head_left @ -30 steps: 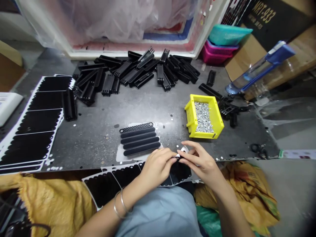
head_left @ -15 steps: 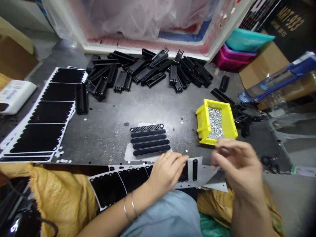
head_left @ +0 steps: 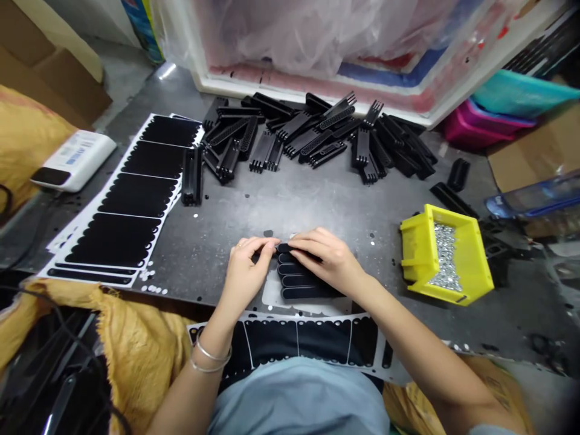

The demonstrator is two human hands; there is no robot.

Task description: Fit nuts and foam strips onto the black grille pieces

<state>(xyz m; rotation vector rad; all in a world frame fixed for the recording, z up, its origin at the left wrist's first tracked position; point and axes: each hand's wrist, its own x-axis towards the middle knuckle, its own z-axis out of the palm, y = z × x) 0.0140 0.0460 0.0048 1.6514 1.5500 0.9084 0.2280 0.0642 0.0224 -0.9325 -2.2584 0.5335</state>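
Several slim black strips with rounded ends [head_left: 310, 292] lie side by side on a pale sheet [head_left: 272, 296] at the table's front edge. Over the farthest strip my two hands meet, fingertip to fingertip. My left hand [head_left: 247, 269] is closed in a pinch at that strip's left end; whatever sits between its fingertips is too small to make out. From the right, my right hand [head_left: 326, 257] reaches across, thumb and fingers closed on the farthest black strip [head_left: 284, 248] and hiding most of it. Below, a sheet of black stickers [head_left: 274, 341] rests against my lap.
A yellow bin [head_left: 414, 251] of small silvery parts stands right. Black comb-like plastic pieces [head_left: 299, 130] are heaped along the back. More sticker sheets [head_left: 131, 190] and a white device [head_left: 75, 160] lie left. A white-framed box [head_left: 312, 109] with plastic film borders the back.
My right hand has come left from beside the yellow bin to the strips. My left hand has risen from the sticker sheet to the farthest strip. The view has shifted left.
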